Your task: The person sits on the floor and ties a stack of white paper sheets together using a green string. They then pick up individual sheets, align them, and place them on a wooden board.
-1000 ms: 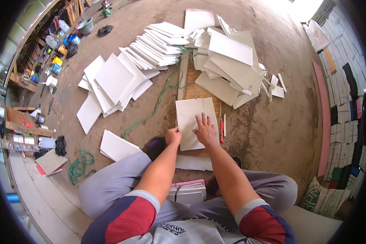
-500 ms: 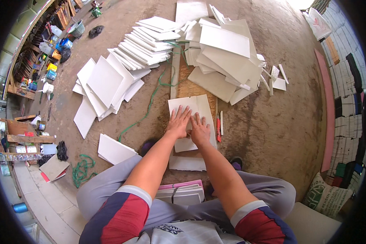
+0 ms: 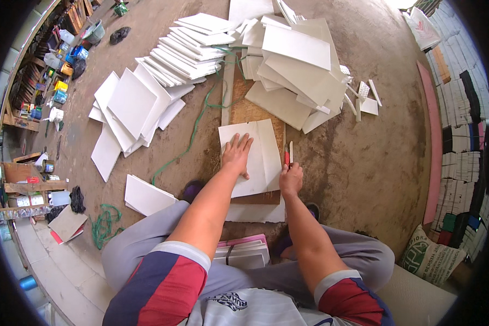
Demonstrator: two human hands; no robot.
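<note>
A white sheet of board [image 3: 262, 168] lies in front of me over a wooden board [image 3: 256, 111]. My left hand [image 3: 237, 156] is open and flat on the sheet's left half, fingers spread, pressing on it. At the sheet's right edge, my right hand [image 3: 292, 179] has its fingers curled around the lower part of a slim red cutter [image 3: 287, 157], whose far end sticks out past the fingers. Close beside the cutter lies a narrow white strip [image 3: 291, 148]. Another pale sheet [image 3: 255, 213] shows beneath the near end of the work.
Stacks of white sheets stand ahead at left [image 3: 136, 106] and right [image 3: 296, 49]. Green twine [image 3: 193, 133] trails across the floor. Offcuts [image 3: 368, 104] lie at right. Between my legs sits a strapped bundle [image 3: 243, 252]. Paint cans [image 3: 60, 96] line the left side.
My right hand has left the sheet and moved right and nearer, closing on the red cutter. My left hand stays flat on the sheet, which now sits slightly turned.
</note>
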